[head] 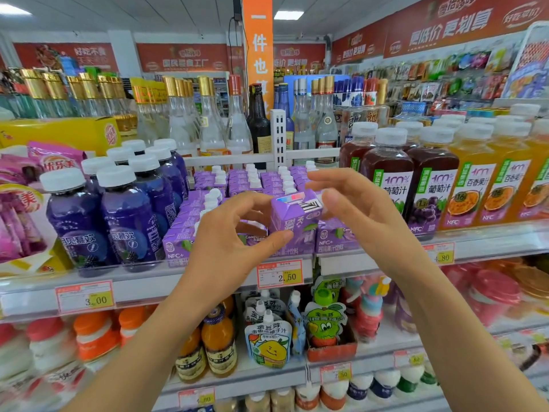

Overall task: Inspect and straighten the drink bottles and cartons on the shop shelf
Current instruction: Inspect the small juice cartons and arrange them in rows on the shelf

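A small purple juice carton (pixel 292 220) is lifted and tilted in front of the rows of matching purple cartons (pixel 246 179) on the middle shelf (pixel 178 281). My left hand (pixel 228 242) holds it from the left, thumb on its lower front and fingers curled toward its left side. My right hand (pixel 353 209) is at its right side, thumb by the top corner near the white cap, the fingers spread above and behind it. Whether the right fingers touch the carton is not plain.
Dark blue bottles (pixel 124 215) stand left of the cartons; grape juice bottles (pixel 386 179) and orange juice bottles (pixel 481 185) stand right. Glass liquor bottles (pixel 208 120) fill the shelf behind. Pouches (pixel 269 341) and orange drinks (pixel 218 340) sit on the lower shelf. Price tags (pixel 280 273) line the edge.
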